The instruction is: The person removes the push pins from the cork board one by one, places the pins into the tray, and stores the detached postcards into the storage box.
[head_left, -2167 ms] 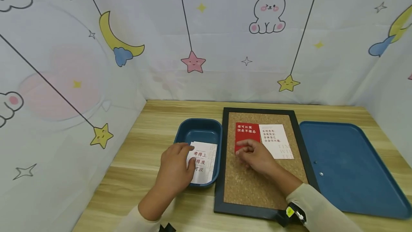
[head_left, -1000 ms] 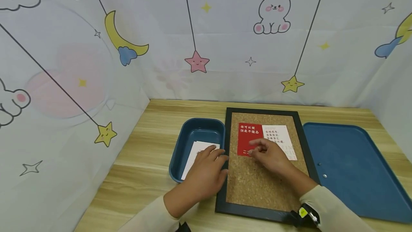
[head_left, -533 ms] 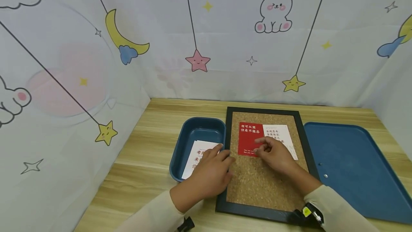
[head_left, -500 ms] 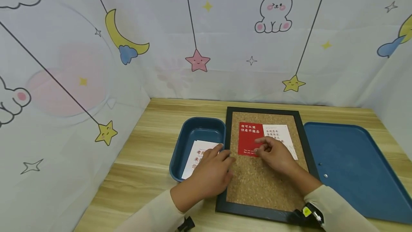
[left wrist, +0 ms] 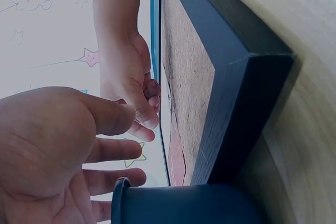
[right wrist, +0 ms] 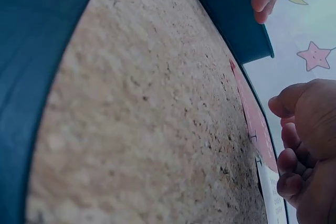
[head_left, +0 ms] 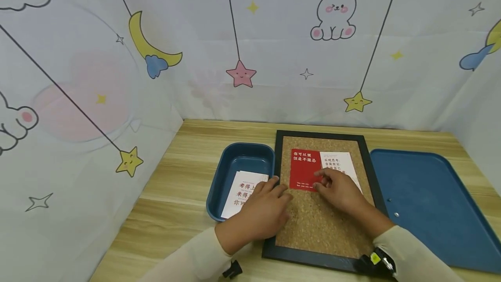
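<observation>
Two printed cards lie side by side on a black-framed cork board (head_left: 325, 229) in the head view: a red card (head_left: 303, 169) and a white card (head_left: 350, 166). My right hand (head_left: 338, 190) hovers over their lower seam, thumb and index finger apart, the other fingers loosely curled; nothing shows between them. My left hand (head_left: 264, 210) is over the left edge of the board and the blue bin (head_left: 213, 199), fingers relaxed, palm bare in the left wrist view. More white cards (head_left: 240, 195) lie in that bin, partly covered by the left hand.
Right of the board lies a flat blue tray (head_left: 430, 195) with small shiny pieces (head_left: 396, 215) near its left edge. A wooden table (head_left: 172, 177) carries everything. Behind and at the sides hangs a white curtain (head_left: 274, 103) with cartoon prints.
My left hand has moved right, from over the bin's cards to the board's left edge. My right hand has shifted slightly right across the red card, uncovering more of it.
</observation>
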Motion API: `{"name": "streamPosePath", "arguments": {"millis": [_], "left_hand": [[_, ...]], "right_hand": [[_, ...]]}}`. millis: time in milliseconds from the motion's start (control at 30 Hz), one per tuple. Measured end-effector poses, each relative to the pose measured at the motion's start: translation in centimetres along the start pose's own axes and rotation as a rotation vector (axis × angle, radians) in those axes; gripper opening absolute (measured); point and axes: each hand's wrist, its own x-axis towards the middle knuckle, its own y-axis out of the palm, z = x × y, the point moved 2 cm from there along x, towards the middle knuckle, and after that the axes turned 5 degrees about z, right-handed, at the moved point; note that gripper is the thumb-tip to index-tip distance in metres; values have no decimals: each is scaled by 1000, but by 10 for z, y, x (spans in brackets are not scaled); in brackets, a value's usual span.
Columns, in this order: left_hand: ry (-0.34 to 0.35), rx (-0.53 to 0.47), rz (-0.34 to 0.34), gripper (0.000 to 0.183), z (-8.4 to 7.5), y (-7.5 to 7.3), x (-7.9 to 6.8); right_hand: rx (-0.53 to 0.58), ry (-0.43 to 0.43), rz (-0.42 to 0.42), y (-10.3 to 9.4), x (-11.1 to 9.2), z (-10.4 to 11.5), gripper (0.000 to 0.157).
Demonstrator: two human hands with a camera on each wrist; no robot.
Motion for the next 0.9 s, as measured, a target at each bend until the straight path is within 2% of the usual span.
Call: {"name": "streamPosePath", "arguments": {"millis": [333,567,900], "left_hand": [[-10,24,40,46,-3,6,8],[-23,37,68,45,-5,11,14],[-26,38,89,47,-7,12,23]], "right_hand": [[-116,-88,-14,-1,-1,-3,23],[-196,-102,-8,0,-3,-3,26],[-238,-132,1,2,0,-4,27]]}}
